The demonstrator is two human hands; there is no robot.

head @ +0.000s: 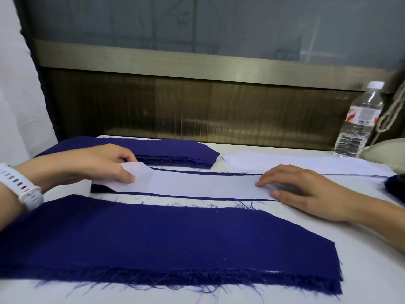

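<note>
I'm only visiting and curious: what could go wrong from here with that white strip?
The left hand holds one end of the white strip lifted; laid down crooked, it may stray off the narrow blue strip beneath. Only the right hand presses the other end flat; if it slips, the strip could shift. Loose threads from the frayed blue pile nearby might get trapped underneath.
</note>
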